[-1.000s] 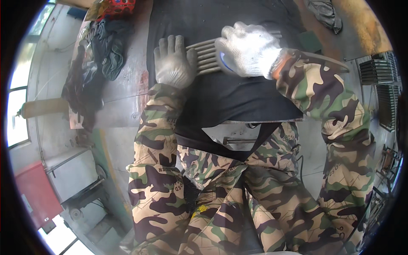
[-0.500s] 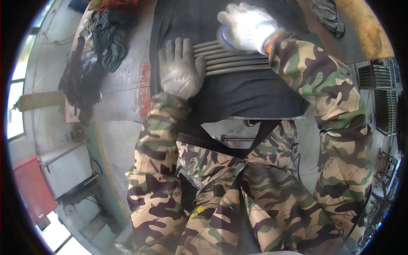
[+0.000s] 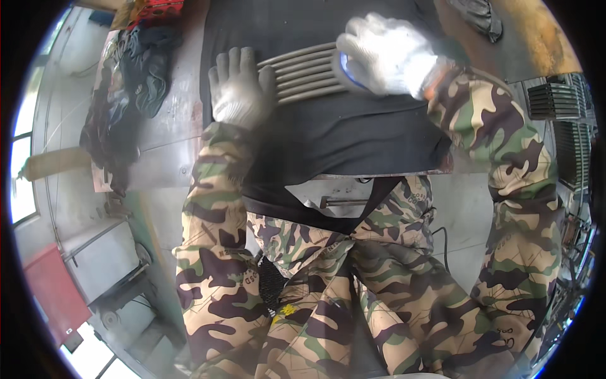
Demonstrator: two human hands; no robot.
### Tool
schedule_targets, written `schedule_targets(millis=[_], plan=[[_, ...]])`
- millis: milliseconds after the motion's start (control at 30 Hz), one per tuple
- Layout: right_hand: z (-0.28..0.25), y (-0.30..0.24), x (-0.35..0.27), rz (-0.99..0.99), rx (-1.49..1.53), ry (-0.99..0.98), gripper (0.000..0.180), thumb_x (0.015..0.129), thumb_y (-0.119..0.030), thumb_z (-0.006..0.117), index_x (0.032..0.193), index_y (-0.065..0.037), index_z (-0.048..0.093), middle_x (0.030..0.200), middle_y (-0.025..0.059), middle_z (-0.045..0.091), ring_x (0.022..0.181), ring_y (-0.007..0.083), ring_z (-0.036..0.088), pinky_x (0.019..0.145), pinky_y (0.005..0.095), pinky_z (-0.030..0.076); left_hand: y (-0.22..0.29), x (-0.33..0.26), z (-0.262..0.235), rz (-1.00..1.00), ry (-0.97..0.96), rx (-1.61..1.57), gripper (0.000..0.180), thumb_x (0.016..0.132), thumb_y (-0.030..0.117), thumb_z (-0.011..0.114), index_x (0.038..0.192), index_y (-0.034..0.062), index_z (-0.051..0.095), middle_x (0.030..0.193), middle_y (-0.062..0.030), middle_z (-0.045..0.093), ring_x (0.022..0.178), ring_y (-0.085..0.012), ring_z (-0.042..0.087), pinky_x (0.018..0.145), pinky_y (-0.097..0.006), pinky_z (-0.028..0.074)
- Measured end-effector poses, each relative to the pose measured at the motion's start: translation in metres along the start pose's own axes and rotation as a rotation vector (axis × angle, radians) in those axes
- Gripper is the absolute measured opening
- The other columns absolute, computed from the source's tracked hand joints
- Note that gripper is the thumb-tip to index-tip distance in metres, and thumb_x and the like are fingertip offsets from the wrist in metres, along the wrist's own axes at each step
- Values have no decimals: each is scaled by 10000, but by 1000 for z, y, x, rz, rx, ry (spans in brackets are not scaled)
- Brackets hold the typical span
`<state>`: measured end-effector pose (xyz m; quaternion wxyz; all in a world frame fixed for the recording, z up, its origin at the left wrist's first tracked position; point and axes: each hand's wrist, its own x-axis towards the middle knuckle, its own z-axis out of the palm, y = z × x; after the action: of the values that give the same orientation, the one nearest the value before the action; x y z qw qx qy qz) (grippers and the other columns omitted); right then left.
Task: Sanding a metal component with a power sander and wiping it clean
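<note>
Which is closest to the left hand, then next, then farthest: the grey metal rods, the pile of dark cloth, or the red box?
1. Grey metal rods, touching the left hand on its right.
2. Pile of dark cloth, to its left.
3. Red box, far down by the floor.

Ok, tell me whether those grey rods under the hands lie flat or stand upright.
Flat. The grey rods lie side by side on the dark mat, with the left hand pressed flat on one end.

Metal workshop. Scuffed, rust-stained steel worktop [image 3: 170, 136] under the hands, black mat [image 3: 353, 136] on it. Both hands in white work gloves, on a set of grey metal bars [image 3: 303, 72]. Heap of dark rags [image 3: 123, 88] left of the hands, finned metal racks [image 3: 562, 107] to their right, bare concrete floor [image 3: 464, 215] below.
</note>
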<state>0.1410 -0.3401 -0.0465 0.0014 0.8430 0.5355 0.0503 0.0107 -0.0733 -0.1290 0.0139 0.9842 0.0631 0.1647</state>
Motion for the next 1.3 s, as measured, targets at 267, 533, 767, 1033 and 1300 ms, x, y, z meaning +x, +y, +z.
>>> schedule_targets(millis=[267, 533, 767, 1033, 1300], plan=[[-16, 25, -10, -118, 44, 125, 197, 884, -298, 705, 944, -110, 702, 910, 127, 671, 879, 346, 692, 729, 507, 590, -9, 1, -5, -24, -119, -22, 553, 1047, 385, 556, 1460, 19, 556, 1454, -225, 589, 1366, -469, 513, 1151, -590, 381], [-13, 25, -5, -125, 93, 53, 185, 904, -278, 668, 937, -98, 698, 925, 143, 672, 910, 364, 697, 730, 513, 585, 8, -15, -4, 82, 115, -107, 335, 904, 254, 594, 1158, 37, 605, 1130, -154, 627, 1099, -384, 587, 962, -532, 463], [7, 32, 0, -104, 43, 100, 189, 892, -240, 698, 1022, -104, 677, 1010, 129, 659, 958, 343, 675, 769, 496, 579, 1, -33, -1, 116, 79, -9, 530, 931, 284, 605, 1356, -27, 544, 1282, -248, 591, 1212, -457, 548, 1045, -573, 431], [-15, 15, 7, -113, 37, 211, 182, 860, -264, 702, 927, -96, 688, 927, 146, 672, 859, 364, 686, 699, 513, 571, -11, -15, -2, 70, 45, -53, 542, 972, 353, 600, 1370, -14, 577, 1364, -212, 606, 1279, -444, 526, 1061, -553, 428], [-7, 42, 10, 90, -102, -35, 295, 937, -289, 675, 1180, -122, 681, 1174, 100, 661, 1111, 335, 656, 934, 480, 559, 10, -46, -38, 106, -26, -105, 687, 957, 355, 662, 1497, -33, 489, 1486, -258, 534, 1406, -494, 455, 1167, -599, 345]])
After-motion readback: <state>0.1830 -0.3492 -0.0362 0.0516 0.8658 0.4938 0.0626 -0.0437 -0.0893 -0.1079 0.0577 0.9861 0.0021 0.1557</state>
